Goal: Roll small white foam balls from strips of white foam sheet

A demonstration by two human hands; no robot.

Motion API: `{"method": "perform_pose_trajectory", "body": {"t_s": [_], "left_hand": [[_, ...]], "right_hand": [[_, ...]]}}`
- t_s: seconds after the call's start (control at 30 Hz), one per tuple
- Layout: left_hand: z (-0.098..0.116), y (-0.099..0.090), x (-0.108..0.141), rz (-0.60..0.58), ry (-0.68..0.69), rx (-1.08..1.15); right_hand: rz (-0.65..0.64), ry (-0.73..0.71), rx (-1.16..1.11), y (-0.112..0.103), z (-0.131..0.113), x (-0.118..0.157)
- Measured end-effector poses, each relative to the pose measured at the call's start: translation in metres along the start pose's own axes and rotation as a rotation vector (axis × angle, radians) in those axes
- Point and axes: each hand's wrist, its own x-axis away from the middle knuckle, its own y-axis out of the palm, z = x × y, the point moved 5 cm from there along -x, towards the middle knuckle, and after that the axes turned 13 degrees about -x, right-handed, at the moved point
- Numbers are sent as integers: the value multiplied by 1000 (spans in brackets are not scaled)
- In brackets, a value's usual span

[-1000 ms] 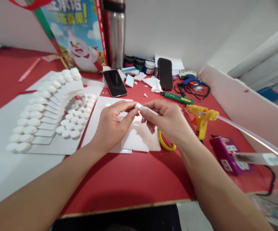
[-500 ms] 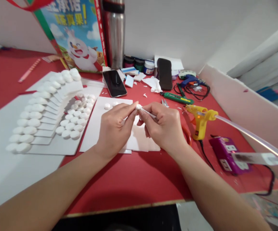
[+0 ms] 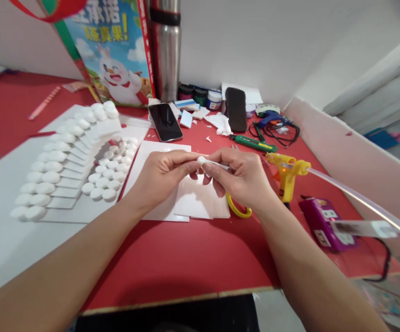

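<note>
Above the white sheets [image 3: 200,198], my left hand [image 3: 161,177] and my right hand [image 3: 241,177] meet fingertip to fingertip. A small white rounded piece [image 3: 201,160] sits between them, pinched by my left thumb and fingers. My right thumb and fingers close on a thin white strip [image 3: 219,164], whose near end touches the rounded piece. Whether the two are joined I cannot tell. Yellow scissor handles [image 3: 238,207] show below my right hand, partly hidden by it.
White discs [image 3: 98,193] lie grouped on a board at left, beside a fanned row of disc-topped white strips [image 3: 65,190]. On the right are a yellow glue gun [image 3: 286,170] and purple box [image 3: 324,221]. Phones [image 3: 165,121], a green-handled tool [image 3: 255,143] and a steel flask [image 3: 166,55] stand behind.
My left fingers have straightened and shifted slightly, showing more of the white piece. My right hand has turned a little, and yellow scissor handles now show below it. The view has tilted slightly.
</note>
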Motion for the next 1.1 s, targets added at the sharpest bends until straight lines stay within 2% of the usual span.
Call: {"method": "perform_pose_trajectory", "body": {"t_s": [0.13, 0.3, 0.4, 0.5, 0.6, 0.7, 0.77, 0.83, 0.9, 0.97, 1.03, 1.1], "left_hand": [[-2, 0, 2, 54, -10, -17], [-4, 2, 0, 41, -84, 79], [-3, 4, 0, 15, -130, 128], [-5, 7, 0, 7, -192, 199], [-12, 11, 1, -1, -344, 407], [-18, 16, 3, -44, -506, 592], [-18, 17, 3, -69, -530, 645], [-18, 15, 3, -70, -532, 668], [-18, 12, 2, -51, -526, 665], [-18, 10, 1, -34, -509, 654], [-18, 9, 1, -32, -498, 631], [-19, 9, 1, -33, -500, 599]], "right_hand": [[28, 21, 102, -2, 3, -1], [63, -154, 465, -5, -7, -1], [86, -140, 505, -5, -6, 0], [62, -50, 440, -4, -2, 0], [5, 1, 368, -1, -1, 0], [-53, 169, 96, -2, 3, -1], [-88, 300, -126, -4, 7, -1], [-126, 369, -260, -6, 8, -1], [-122, 392, -327, -8, 9, -2], [-46, 384, -349, -12, 10, -4], [37, 337, -332, -14, 8, -6], [57, 286, -278, -12, 6, -7]]}}
